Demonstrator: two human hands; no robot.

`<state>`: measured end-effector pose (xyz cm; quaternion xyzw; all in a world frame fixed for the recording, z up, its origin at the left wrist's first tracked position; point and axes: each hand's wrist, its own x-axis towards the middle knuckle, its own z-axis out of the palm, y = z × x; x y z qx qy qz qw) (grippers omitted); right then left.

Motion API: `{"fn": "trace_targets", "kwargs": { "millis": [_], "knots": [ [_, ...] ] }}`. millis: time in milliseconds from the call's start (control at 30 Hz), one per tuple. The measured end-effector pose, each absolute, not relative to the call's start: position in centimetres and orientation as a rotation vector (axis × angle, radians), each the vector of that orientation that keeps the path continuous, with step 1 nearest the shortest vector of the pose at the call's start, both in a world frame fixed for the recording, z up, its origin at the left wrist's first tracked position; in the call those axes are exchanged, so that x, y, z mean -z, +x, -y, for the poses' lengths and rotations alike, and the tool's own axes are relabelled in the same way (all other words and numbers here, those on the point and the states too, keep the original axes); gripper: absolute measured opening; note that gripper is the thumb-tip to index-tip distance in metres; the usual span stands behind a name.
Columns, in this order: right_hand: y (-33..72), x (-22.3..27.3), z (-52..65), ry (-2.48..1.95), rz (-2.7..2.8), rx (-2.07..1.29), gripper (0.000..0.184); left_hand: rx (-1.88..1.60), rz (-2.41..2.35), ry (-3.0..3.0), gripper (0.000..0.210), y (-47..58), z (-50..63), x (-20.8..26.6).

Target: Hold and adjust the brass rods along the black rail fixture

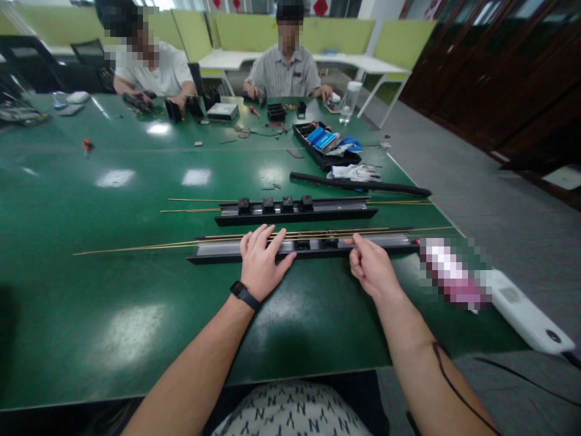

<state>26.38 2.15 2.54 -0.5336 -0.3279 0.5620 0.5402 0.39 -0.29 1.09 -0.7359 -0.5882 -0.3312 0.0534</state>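
My left hand (262, 261) lies across the near black-edged metal channel (218, 249), its fingers spread over the thin brass rods (136, 248). Over the right half of this channel is my right hand (373, 264), fingers curled, with the forefinger reaching left by the rods. Whether it pinches anything there is hidden. Small black blocks (330, 241) sit in the channel between my hands. Behind, a second channel (295, 215) runs roughly parallel, carrying several black blocks (268, 205), and thin brass rods stick out at both its ends.
Beyond the channels lie a long black strip (363, 184), white gloves (356, 173) and a black tray (333, 160) with blue packets. A white device (529, 312) rests at the right table edge. Two people (285, 69) sit across the green table (149, 321), handling small parts.
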Motion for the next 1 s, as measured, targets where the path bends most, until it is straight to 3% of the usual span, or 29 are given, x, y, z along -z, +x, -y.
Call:
{"fn": "trace_targets", "kwargs": {
  "millis": [1000],
  "knots": [
    [26.3,-2.48,-2.18,-1.24,0.746,-1.312,0.036,0.999,1.775,-2.226,0.05,0.39,0.21,-0.99]
  ]
}}
